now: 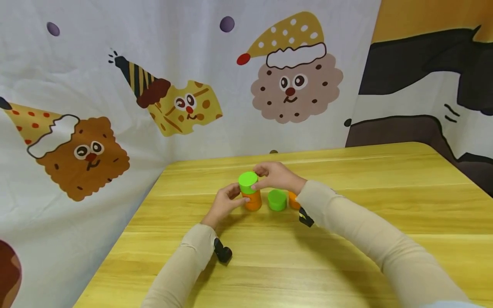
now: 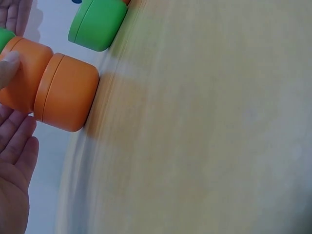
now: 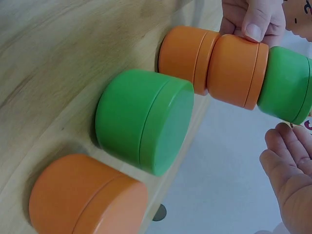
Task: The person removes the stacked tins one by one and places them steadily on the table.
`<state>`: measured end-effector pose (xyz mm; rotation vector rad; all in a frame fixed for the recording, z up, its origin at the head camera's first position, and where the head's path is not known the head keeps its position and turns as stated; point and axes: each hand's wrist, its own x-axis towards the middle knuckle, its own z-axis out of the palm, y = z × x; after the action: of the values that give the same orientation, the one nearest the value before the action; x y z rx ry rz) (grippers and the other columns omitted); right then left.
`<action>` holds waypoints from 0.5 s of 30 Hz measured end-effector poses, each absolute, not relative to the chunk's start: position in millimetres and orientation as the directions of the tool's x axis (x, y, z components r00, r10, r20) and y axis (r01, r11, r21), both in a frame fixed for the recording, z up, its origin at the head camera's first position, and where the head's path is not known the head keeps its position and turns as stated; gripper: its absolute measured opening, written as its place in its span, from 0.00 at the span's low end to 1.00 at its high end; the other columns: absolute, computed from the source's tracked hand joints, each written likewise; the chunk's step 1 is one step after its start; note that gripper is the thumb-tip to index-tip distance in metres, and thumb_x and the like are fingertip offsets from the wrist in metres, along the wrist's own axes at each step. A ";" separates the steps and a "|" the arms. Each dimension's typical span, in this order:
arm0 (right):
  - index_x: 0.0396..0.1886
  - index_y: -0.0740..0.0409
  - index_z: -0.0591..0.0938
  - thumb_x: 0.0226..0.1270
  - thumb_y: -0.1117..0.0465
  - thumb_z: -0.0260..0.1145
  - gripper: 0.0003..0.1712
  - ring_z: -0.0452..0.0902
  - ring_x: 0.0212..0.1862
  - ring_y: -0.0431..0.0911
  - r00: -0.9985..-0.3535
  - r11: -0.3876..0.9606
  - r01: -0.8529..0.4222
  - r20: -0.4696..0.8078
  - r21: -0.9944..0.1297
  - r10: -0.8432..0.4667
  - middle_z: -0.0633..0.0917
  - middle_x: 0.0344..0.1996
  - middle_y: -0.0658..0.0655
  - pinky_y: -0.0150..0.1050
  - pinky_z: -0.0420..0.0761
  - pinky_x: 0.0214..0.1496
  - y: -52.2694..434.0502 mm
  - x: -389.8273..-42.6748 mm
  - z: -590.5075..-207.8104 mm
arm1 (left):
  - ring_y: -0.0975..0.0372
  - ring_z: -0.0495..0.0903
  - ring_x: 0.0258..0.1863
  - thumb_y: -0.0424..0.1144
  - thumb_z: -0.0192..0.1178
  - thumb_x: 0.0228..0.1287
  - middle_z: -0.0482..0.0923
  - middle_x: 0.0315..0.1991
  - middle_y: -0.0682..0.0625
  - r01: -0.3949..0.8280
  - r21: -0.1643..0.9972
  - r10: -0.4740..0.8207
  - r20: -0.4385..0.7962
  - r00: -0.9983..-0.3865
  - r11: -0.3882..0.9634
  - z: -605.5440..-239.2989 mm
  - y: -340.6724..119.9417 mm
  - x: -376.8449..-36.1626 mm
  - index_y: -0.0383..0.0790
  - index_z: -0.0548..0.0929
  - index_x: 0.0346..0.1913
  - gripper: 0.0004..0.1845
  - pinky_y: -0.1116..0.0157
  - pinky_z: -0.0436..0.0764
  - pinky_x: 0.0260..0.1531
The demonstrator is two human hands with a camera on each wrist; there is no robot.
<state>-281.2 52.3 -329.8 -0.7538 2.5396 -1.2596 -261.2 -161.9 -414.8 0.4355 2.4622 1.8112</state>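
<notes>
Hands (image 1: 225, 201) flank jar stack (image 1: 251, 194) mid-table (image 1: 346, 256).

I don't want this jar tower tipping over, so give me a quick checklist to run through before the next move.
1. Stack order: two orange jars with a green jar on top. Ok.
2. Alignment: the middle jar sits a little off the bottom one in the right wrist view. Not ok.
3. Left hand steadying: thumb on the middle orange jar. Ok.
4. Right hand on the top jar: fingers at it, grip unclear. Cannot tell.
5. Spare green jar and spare orange jar stand apart from the stack. Ok.
</notes>
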 end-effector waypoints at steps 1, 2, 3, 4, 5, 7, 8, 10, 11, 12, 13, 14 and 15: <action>0.58 0.57 0.75 0.50 0.51 0.74 0.35 0.73 0.56 0.51 -0.846 0.501 -0.353 0.041 -0.790 -0.532 0.79 0.52 0.57 0.48 0.74 0.59 51.4 -281.2 -330.0 | 0.53 0.73 0.58 0.33 0.66 0.55 0.76 0.54 0.40 0.198 0.941 0.256 0.128 -0.958 0.273 -415.5 -161.8 -261.4 0.34 0.74 0.58 0.26 0.58 0.66 0.64; 0.57 0.57 0.75 0.50 0.51 0.74 0.35 0.73 0.55 0.51 -0.845 0.499 -0.354 0.042 -0.791 -0.533 0.79 0.52 0.56 0.48 0.74 0.58 50.6 -281.2 -330.1 | 0.53 0.73 0.58 0.33 0.66 0.55 0.77 0.54 0.40 0.204 0.940 0.254 0.133 -0.958 0.275 -415.9 -161.6 -261.5 0.35 0.75 0.58 0.26 0.57 0.66 0.64; 0.57 0.57 0.75 0.50 0.51 0.74 0.34 0.73 0.55 0.51 -0.843 0.495 -0.353 0.041 -0.794 -0.536 0.79 0.52 0.56 0.48 0.74 0.58 49.8 -281.2 -330.1 | 0.53 0.73 0.58 0.33 0.66 0.55 0.77 0.54 0.40 0.210 0.937 0.253 0.140 -0.957 0.278 -415.9 -161.4 -261.5 0.35 0.75 0.58 0.25 0.57 0.66 0.63; 0.57 0.57 0.75 0.50 0.51 0.74 0.34 0.73 0.55 0.51 -0.842 0.491 -0.351 0.039 -0.797 -0.538 0.79 0.51 0.55 0.48 0.75 0.58 49.2 -281.3 -330.3 | 0.53 0.74 0.57 0.33 0.67 0.54 0.77 0.53 0.41 0.217 0.935 0.253 0.146 -0.956 0.279 -415.8 -161.3 -261.3 0.35 0.75 0.57 0.25 0.57 0.67 0.63; 0.57 0.57 0.75 0.50 0.51 0.74 0.34 0.74 0.55 0.51 -0.842 0.490 -0.347 0.036 -0.799 -0.538 0.79 0.52 0.55 0.48 0.75 0.58 48.6 -281.4 -330.3 | 0.53 0.74 0.57 0.33 0.67 0.54 0.78 0.53 0.41 0.223 0.933 0.251 0.153 -0.956 0.281 -415.5 -161.1 -261.0 0.35 0.76 0.57 0.25 0.57 0.67 0.63; 0.58 0.57 0.74 0.50 0.51 0.74 0.35 0.74 0.56 0.50 -0.844 0.490 -0.338 0.028 -0.803 -0.536 0.79 0.53 0.55 0.47 0.75 0.58 47.8 -281.5 -330.4 | 0.54 0.75 0.56 0.33 0.67 0.54 0.78 0.52 0.41 0.231 0.931 0.248 0.162 -0.955 0.282 -415.1 -160.8 -260.7 0.35 0.76 0.56 0.25 0.58 0.68 0.62; 0.59 0.58 0.74 0.50 0.51 0.74 0.36 0.73 0.56 0.50 -0.846 0.494 -0.334 0.024 -0.803 -0.533 0.78 0.53 0.56 0.47 0.75 0.58 47.6 -281.9 -330.5 | 0.54 0.75 0.56 0.33 0.67 0.54 0.79 0.52 0.41 0.234 0.930 0.246 0.165 -0.955 0.284 -414.9 -160.6 -260.6 0.35 0.76 0.56 0.24 0.58 0.69 0.62; 0.60 0.59 0.73 0.50 0.51 0.74 0.38 0.73 0.57 0.51 -0.849 0.499 -0.329 0.019 -0.802 -0.528 0.78 0.54 0.57 0.47 0.75 0.59 47.1 -282.1 -330.4 | 0.55 0.76 0.55 0.32 0.67 0.54 0.79 0.51 0.42 0.235 0.928 0.243 0.167 -0.956 0.287 -414.3 -160.4 -260.4 0.36 0.77 0.56 0.24 0.59 0.69 0.61; 0.60 0.59 0.72 0.50 0.51 0.74 0.38 0.73 0.57 0.51 -0.851 0.503 -0.326 0.017 -0.800 -0.525 0.77 0.55 0.57 0.47 0.74 0.59 46.8 -282.0 -330.3 | 0.55 0.76 0.55 0.32 0.67 0.54 0.79 0.51 0.42 0.233 0.929 0.241 0.166 -0.956 0.287 -414.1 -160.3 -260.2 0.36 0.77 0.55 0.24 0.59 0.70 0.61; 0.61 0.59 0.72 0.50 0.51 0.74 0.38 0.73 0.57 0.51 -0.853 0.507 -0.325 0.015 -0.799 -0.522 0.77 0.55 0.57 0.47 0.74 0.59 46.4 -281.9 -330.2 | 0.55 0.76 0.55 0.32 0.67 0.54 0.79 0.51 0.43 0.231 0.929 0.240 0.164 -0.957 0.288 -414.1 -160.2 -260.2 0.37 0.77 0.55 0.23 0.59 0.70 0.61; 0.61 0.60 0.72 0.50 0.51 0.74 0.38 0.73 0.57 0.51 -0.853 0.510 -0.324 0.014 -0.796 -0.521 0.77 0.55 0.57 0.47 0.74 0.59 46.0 -281.6 -329.9 | 0.55 0.76 0.55 0.32 0.67 0.54 0.79 0.51 0.43 0.234 0.928 0.241 0.166 -0.956 0.290 -414.1 -160.2 -260.0 0.36 0.77 0.55 0.24 0.59 0.70 0.61; 0.61 0.60 0.72 0.50 0.51 0.74 0.39 0.73 0.57 0.51 -0.855 0.514 -0.325 0.014 -0.794 -0.519 0.77 0.55 0.57 0.47 0.74 0.59 45.6 -281.3 -329.9 | 0.55 0.76 0.55 0.32 0.67 0.54 0.79 0.51 0.43 0.232 0.928 0.239 0.164 -0.957 0.291 -414.2 -160.2 -260.0 0.37 0.77 0.55 0.23 0.59 0.70 0.61; 0.61 0.60 0.72 0.50 0.51 0.74 0.39 0.73 0.57 0.51 -0.857 0.517 -0.323 0.012 -0.792 -0.516 0.77 0.55 0.57 0.47 0.75 0.59 45.2 -280.9 -329.8 | 0.56 0.76 0.55 0.32 0.67 0.54 0.80 0.51 0.43 0.230 0.928 0.239 0.163 -0.957 0.292 -414.1 -160.2 -259.8 0.37 0.77 0.55 0.23 0.59 0.70 0.61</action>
<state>-280.9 45.2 -329.8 -0.7125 2.5342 -1.2530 -259.8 -160.2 -414.1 0.4576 2.5189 1.8084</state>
